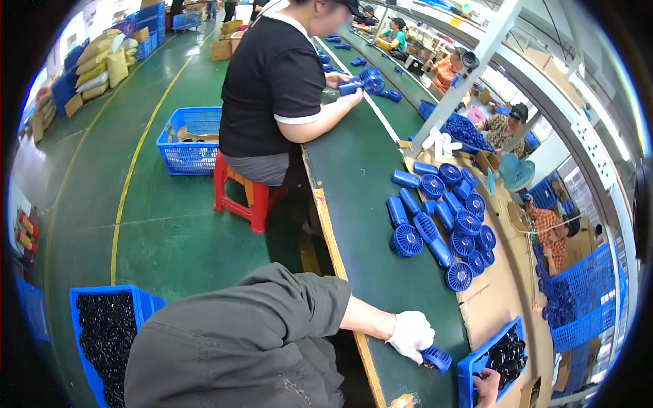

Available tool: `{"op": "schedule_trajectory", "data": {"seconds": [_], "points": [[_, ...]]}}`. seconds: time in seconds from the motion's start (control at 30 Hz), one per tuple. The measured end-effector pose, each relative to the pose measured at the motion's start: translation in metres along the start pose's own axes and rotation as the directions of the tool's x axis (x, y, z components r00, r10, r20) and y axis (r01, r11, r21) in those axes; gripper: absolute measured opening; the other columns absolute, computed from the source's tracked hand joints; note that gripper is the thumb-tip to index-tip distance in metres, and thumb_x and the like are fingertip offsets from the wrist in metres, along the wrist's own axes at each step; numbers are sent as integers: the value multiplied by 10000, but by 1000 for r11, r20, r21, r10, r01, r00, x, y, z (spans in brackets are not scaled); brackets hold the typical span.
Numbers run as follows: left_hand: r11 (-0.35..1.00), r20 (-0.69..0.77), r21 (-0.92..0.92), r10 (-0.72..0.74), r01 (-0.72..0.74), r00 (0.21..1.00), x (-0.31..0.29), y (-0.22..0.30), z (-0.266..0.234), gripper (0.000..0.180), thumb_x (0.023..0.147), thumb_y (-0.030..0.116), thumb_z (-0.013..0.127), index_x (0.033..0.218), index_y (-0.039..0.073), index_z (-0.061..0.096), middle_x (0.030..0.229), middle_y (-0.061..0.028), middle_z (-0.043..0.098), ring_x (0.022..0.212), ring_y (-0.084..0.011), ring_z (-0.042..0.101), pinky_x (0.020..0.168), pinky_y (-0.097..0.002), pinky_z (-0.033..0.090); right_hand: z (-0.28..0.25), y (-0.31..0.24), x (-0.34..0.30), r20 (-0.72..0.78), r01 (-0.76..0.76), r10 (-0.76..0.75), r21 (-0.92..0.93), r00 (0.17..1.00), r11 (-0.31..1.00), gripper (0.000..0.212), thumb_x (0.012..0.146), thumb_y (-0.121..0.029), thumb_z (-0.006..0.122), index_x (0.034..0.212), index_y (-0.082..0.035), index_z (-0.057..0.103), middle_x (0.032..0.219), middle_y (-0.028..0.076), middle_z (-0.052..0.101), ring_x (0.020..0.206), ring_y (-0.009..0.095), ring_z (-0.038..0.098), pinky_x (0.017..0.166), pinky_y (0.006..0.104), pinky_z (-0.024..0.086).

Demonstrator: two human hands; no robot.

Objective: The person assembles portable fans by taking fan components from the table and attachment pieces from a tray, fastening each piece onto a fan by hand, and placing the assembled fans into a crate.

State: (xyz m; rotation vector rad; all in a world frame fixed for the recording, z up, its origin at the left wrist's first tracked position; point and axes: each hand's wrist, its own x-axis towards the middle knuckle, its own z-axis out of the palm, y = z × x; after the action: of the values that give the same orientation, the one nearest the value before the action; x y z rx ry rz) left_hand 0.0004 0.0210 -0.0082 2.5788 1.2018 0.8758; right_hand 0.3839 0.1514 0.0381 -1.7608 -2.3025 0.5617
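My left hand [412, 336], in a white glove, is closed around a blue handheld fan [436, 359] low over the green conveyor belt [360, 197]. The fan's slatted head sticks out past my fingers; its other end is hidden by the glove. At the lower edge, my bare right hand [486, 387] is in a blue tray [465, 381] of small glossy black parts [507, 356]. Its fingers are curled together, and whatever they may pinch is too small to make out. Farther up the belt's right side lies a pile of blue handheld fans [445, 217].
A co-worker in a black shirt [272, 81] sits on a red stool [253, 197] at the belt, holding a blue fan [371, 80]. A blue bin of black parts [109, 340] stands at lower left. A metal post [469, 75] rises beyond the pile.
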Motion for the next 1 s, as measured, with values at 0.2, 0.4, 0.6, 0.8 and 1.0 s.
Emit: {"op": "schedule_trajectory", "data": {"seconds": [0.2,0.4,0.6,0.8,1.0], "points": [[979,-183,-123,-186,165,965,-5,3,-10,464,765,504,626,653,53,644,616,-147,614,605,-350,623,554,-432,483,7,-48,-15,-422,181,-62,248,905,952,273,803,-56,708,1019,105,660,886,110,690,729,164,600,692,293,514],[165,154,-927,-650,337,744,2,7,1,386,845,434,647,831,49,653,720,-28,645,658,-138,610,639,-317,497,71,-166,-48,-404,328,-95,560,910,761,195,818,-16,663,989,79,667,925,123,670,766,194,588,690,313,494],[80,100,-980,-592,182,799,-5,36,0,337,755,218,739,1025,34,655,896,-36,655,811,-105,587,748,-282,484,129,-171,-48,-409,360,-73,687,910,631,92,825,85,549,850,40,625,864,25,578,625,73,461,540,202,357],[323,89,-901,-518,291,851,1,56,-6,232,765,220,678,852,25,586,718,-58,601,622,-134,590,568,-286,472,112,-197,-81,-792,548,-256,115,554,829,76,862,-4,602,913,45,631,853,103,592,728,207,540,641,319,449],[223,205,-897,-552,381,808,-19,79,-23,536,901,492,545,617,36,543,518,-26,520,437,-132,518,440,-288,422,117,-210,-90,-820,702,-536,-261,201,662,59,876,-28,634,874,30,643,898,191,612,741,348,585,673,411,495]]}}
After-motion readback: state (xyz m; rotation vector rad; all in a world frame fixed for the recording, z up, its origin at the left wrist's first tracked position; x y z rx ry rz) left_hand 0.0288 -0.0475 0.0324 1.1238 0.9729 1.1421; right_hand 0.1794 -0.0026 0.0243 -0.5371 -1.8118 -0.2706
